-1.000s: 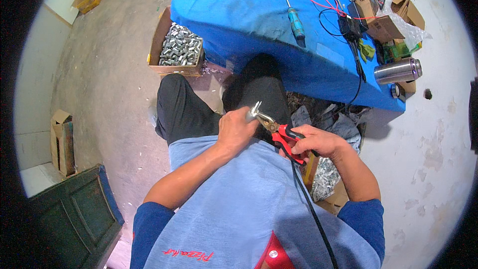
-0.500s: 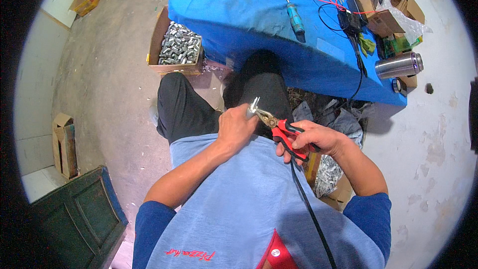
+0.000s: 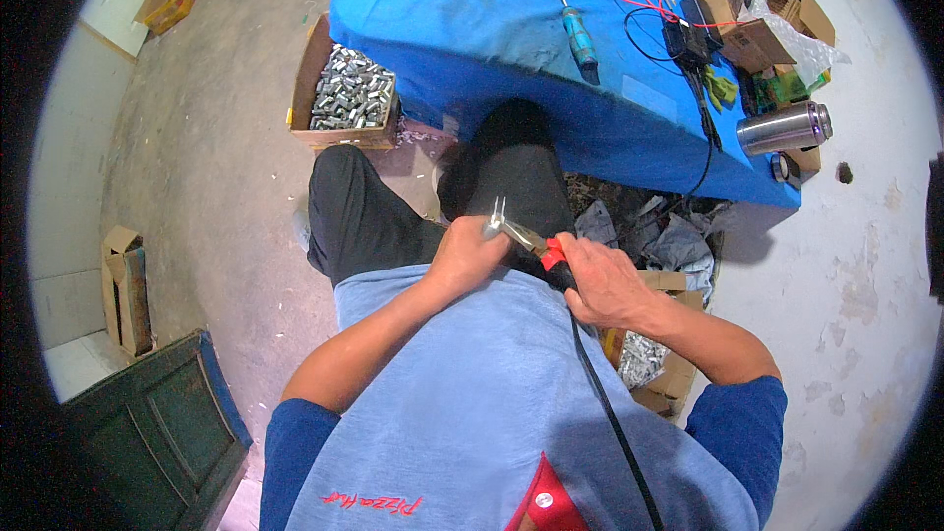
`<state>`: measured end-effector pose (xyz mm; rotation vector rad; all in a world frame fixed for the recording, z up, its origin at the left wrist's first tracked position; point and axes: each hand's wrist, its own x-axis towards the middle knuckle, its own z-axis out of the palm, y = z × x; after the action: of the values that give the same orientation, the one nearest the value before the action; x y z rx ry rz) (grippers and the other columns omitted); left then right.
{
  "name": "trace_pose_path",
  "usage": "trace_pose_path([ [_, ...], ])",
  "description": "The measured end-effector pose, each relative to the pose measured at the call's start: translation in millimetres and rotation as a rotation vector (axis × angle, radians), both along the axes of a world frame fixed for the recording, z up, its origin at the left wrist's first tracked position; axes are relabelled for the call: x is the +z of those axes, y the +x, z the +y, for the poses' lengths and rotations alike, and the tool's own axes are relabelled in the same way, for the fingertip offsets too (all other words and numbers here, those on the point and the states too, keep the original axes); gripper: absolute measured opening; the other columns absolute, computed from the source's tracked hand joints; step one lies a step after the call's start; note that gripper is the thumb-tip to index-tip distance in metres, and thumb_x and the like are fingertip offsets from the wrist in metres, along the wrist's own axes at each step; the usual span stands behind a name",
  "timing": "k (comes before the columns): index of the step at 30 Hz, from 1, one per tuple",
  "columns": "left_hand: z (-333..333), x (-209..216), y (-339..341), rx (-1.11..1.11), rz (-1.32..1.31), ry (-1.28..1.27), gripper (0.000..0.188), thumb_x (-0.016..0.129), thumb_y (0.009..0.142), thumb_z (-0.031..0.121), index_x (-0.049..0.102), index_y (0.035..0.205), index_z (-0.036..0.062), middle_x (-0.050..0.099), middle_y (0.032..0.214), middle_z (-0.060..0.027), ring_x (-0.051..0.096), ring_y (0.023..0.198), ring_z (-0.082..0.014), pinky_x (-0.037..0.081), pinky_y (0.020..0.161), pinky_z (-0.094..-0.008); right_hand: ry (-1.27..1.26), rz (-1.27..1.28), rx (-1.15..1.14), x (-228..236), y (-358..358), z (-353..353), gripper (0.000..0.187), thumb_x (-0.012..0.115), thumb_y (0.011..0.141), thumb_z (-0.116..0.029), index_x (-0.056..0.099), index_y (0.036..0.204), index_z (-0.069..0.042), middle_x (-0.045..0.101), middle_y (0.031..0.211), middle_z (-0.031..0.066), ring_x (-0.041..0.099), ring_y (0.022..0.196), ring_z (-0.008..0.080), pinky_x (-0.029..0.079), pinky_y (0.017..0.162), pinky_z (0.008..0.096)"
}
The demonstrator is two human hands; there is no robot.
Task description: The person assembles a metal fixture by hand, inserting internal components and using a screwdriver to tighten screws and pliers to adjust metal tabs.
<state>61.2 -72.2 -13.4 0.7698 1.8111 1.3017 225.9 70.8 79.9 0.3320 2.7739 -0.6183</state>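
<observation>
Over my lap, my left hand (image 3: 466, 256) pinches a small pale grey part (image 3: 491, 227) with two thin metal prongs pointing away from me. My right hand (image 3: 612, 283) is wrapped round a pair of pliers (image 3: 553, 254) with red and black grips. The tips of the pliers meet the pale part at the base of its prongs. How tightly the jaws close there, I cannot tell. Most of the pliers' grips are hidden under my right hand.
A blue-covered table (image 3: 433, 15) stands ahead, bearing a teal-handled screwdriver (image 3: 580, 41), cables and a steel flask (image 3: 784, 129). Left of it, a cardboard box (image 3: 305, 88) holds many small metal parts (image 3: 350, 88). A black cable (image 3: 610, 403) runs down over my apron.
My right hand has turned over, its back now upward and covering the grips, and the pliers have rotated with it. The prongs now point more straight ahead.
</observation>
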Motion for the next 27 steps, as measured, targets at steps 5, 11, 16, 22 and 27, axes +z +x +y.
trace_pose_path([
  [5, -1, 13, -6, -0.04, -0.216, 0.007, 0.035, 0.06, 0.09, 0.026, 0.051, 0.065, 0.003, 0.047, 0.06, 0.0045, 0.04, 0.057, -0.0054, 0.034, 0.049, -0.029, 0.189, 0.151, -0.186, -20, -1, 35, 0.056, 0.062, 0.072, -0.01, 0.044, 0.123, 0.005, 0.06, 0.1, 0.019, 0.062, 0.09, 0.0292, 0.052, 0.074, 0.0368],
  [11, 0, 11, -3, -0.003, -0.247, 0.039, 0.03, 0.06, 0.091, 0.023, 0.056, 0.069, 0.0023, 0.048, 0.062, 0.0052, 0.04, 0.059, -0.0045, 0.033, 0.049, -0.0282, -0.954, -0.1, -0.477, -4, -6, 26, 0.039, 0.057, 0.076, -0.011, 0.055, 0.113, 0.001, 0.062, 0.094, 0.0071, 0.059, 0.087, 0.0157, 0.05, 0.077, 0.0317],
  [16, -1, 9, -2, 0.038, -0.168, 0.04, 0.029, 0.061, 0.089, 0.022, 0.059, 0.072, -0.0014, 0.051, 0.061, 0.0045, 0.042, 0.058, -0.005, 0.035, 0.049, -0.0286, -0.376, -0.253, -0.162, 35, -21, 1, 0.058, 0.053, 0.076, -0.016, 0.043, 0.131, 0.0, 0.061, 0.1, 0.0244, 0.059, 0.096, 0.0411, 0.047, 0.085, 0.0471],
  [22, 1, 8, 0, 0.076, -0.029, 0.013, 0.025, 0.06, 0.084, 0.019, 0.061, 0.075, -0.0047, 0.053, 0.057, -0.0032, 0.046, 0.055, -0.0089, 0.04, 0.051, -0.0324, -0.085, -0.11, -0.129, 23, -16, -9, 0.064, 0.056, 0.077, -0.016, 0.038, 0.134, 0.007, 0.059, 0.105, 0.0286, 0.057, 0.101, 0.0441, 0.046, 0.089, 0.0484],
  [27, 0, 5, -2, 0.111, 0.07, -0.012, 0.025, 0.06, 0.081, 0.017, 0.06, 0.075, -0.0064, 0.054, 0.055, -0.0099, 0.049, 0.053, -0.0124, 0.042, 0.052, -0.0359, -0.045, -0.175, -0.12, 26, -22, -13, 0.064, 0.057, 0.077, -0.015, 0.038, 0.132, 0.011, 0.058, 0.105, 0.0286, 0.058, 0.1, 0.0434, 0.046, 0.088, 0.0483],
])
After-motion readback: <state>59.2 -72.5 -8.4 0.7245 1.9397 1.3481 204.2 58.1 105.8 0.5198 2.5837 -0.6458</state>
